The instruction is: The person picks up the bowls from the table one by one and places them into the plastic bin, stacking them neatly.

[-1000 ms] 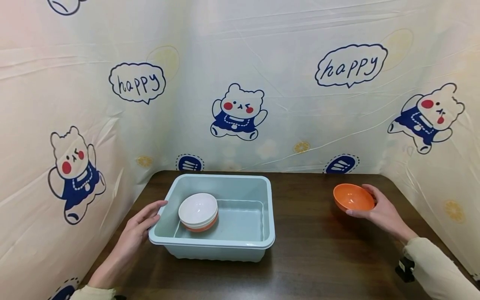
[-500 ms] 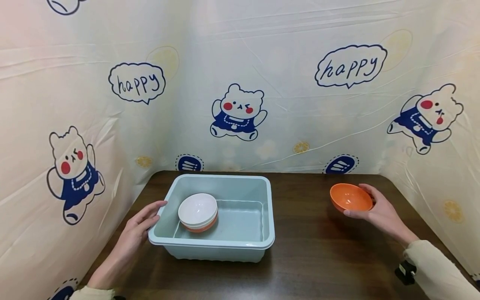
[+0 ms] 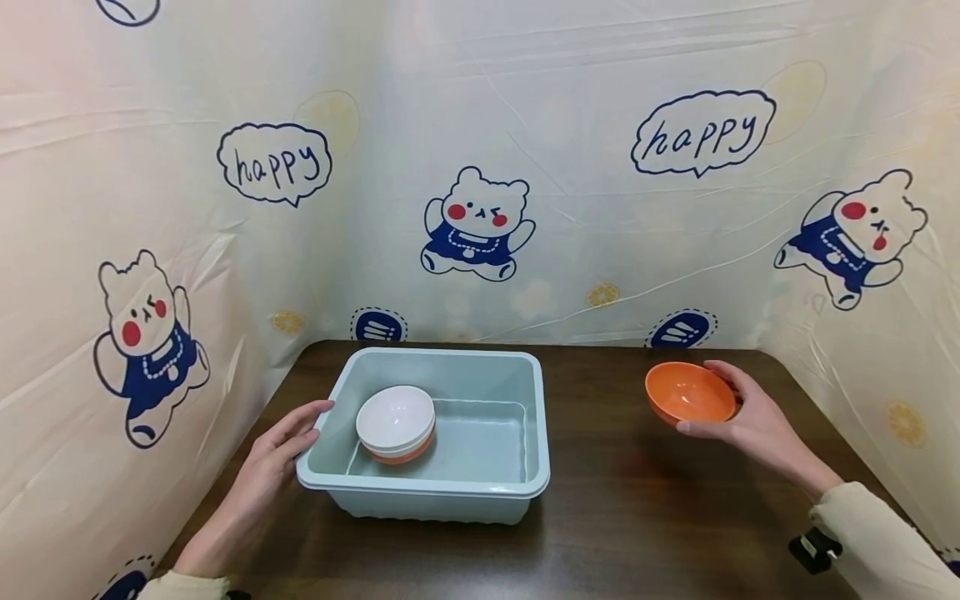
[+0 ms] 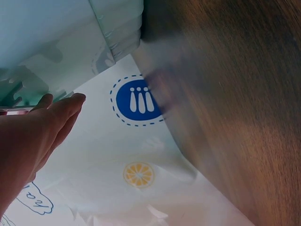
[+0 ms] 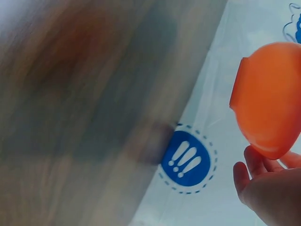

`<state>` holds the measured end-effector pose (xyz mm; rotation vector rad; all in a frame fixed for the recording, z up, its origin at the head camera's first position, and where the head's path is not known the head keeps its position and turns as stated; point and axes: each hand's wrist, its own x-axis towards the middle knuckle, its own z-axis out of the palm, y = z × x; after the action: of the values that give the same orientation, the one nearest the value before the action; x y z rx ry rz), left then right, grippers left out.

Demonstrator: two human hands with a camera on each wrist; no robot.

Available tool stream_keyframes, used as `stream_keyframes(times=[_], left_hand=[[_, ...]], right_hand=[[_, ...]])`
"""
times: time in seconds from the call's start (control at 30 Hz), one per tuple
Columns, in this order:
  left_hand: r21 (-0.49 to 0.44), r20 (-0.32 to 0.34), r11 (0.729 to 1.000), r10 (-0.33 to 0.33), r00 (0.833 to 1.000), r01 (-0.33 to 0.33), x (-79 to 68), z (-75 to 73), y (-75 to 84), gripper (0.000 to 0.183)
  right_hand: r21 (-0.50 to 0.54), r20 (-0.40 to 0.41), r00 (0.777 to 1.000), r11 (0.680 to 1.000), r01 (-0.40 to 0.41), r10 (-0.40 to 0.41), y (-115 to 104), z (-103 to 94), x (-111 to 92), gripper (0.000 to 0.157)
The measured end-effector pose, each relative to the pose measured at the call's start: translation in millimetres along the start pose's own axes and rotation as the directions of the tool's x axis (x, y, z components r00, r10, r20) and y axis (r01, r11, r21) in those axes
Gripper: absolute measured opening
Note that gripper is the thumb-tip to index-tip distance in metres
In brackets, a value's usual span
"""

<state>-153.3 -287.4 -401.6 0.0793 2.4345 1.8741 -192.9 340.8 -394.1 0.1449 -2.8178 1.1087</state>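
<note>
My right hand (image 3: 750,412) pinches the rim of an orange bowl (image 3: 688,392), its thumb on the near side and fingers on the far side. The bowl is held up over the right of the table; the right wrist view shows its underside and foot ring (image 5: 237,84). My left hand (image 3: 273,454) rests against the left rim of a pale blue-green basin (image 3: 480,487), with fairly straight fingers (image 4: 70,104) in the left wrist view. Inside the basin, toward its left, sits a stack of bowls: white ones (image 3: 396,418) over an orange one (image 3: 401,457).
The dark wooden table (image 3: 600,517) carries the basin left of centre. A pale curtain (image 3: 570,242) printed with bears surrounds the back and both sides. A small black device (image 3: 814,550) is strapped at the right wrist.
The right hand has moved a little left with the orange bowl, raising it slightly. My left hand, the basin and the stack in it stay where they were.
</note>
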Motion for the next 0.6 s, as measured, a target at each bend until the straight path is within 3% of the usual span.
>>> stream_keyframes(times=[0.6], left_hand=[[-0.007, 0.006, 1.000, 0.023, 1.000, -0.023, 0.2, -1.9, 0.4, 0.052]], right_hand=[[0.044, 0.006, 0.994, 0.993, 0.111, -0.112, -54, -0.4, -15, 0.103]])
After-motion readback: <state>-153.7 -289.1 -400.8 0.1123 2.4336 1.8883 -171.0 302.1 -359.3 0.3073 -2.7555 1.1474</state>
